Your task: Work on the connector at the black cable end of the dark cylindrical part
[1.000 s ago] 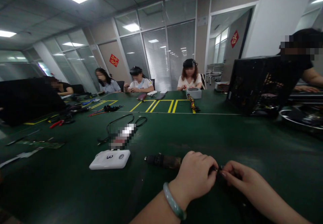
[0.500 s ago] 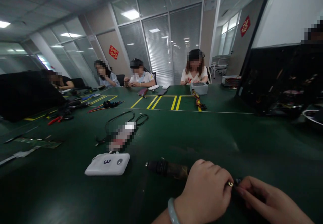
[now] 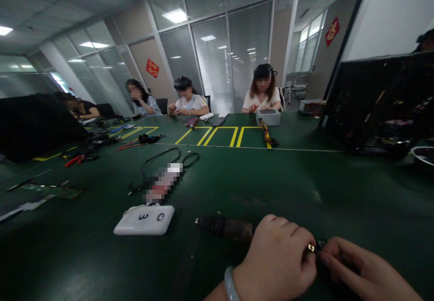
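My left hand point(image 3: 280, 260), a pale green bangle on its wrist, is closed round a dark cylindrical tool point(image 3: 225, 227) that lies on the green table point(image 3: 271, 179) and juts out to the left. My right hand point(image 3: 359, 271) meets it at the fingertips, pinched on a small dark piece with a brass-coloured tip point(image 3: 311, 247). What the piece is I cannot make out. Both hands sit at the bottom edge of the view.
A white box marked 3 point(image 3: 144, 219) lies left of the tool, with black cables point(image 3: 166, 161) behind it. Pliers and wires point(image 3: 79, 158) are at the far left. A black open computer case point(image 3: 379, 106) stands at the right. Several people sit along the far side.
The view has tilted up and turned a little right, so my hands sit lower in the frame. Both hands keep their grip on the tool and the small piece.
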Tool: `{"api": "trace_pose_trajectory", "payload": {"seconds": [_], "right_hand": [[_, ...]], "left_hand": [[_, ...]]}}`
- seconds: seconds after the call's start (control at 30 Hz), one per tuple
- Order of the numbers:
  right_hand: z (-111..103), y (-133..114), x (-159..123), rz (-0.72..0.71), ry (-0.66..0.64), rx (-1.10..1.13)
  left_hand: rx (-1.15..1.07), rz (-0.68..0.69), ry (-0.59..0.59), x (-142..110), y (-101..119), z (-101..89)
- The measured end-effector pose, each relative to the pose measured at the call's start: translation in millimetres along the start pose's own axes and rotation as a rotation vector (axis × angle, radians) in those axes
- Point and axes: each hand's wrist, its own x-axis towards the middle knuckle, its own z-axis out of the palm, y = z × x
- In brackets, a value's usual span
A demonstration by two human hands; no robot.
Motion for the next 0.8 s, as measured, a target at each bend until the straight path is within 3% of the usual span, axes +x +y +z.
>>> {"api": "trace_pose_trajectory", "payload": {"seconds": [0.43, 0.8], "right_hand": [[-0.7, -18.1, -2.6, -0.109, 0.056, -0.059], [-0.6, -26.7, -6.0, -0.121, 0.065, -0.091]], "left_hand": [[0.030, 0.025, 0.021, -0.4, 6.0, -3.6], [0.189, 0.024, -0.011, 0.0, 10.6, -0.2]]}}
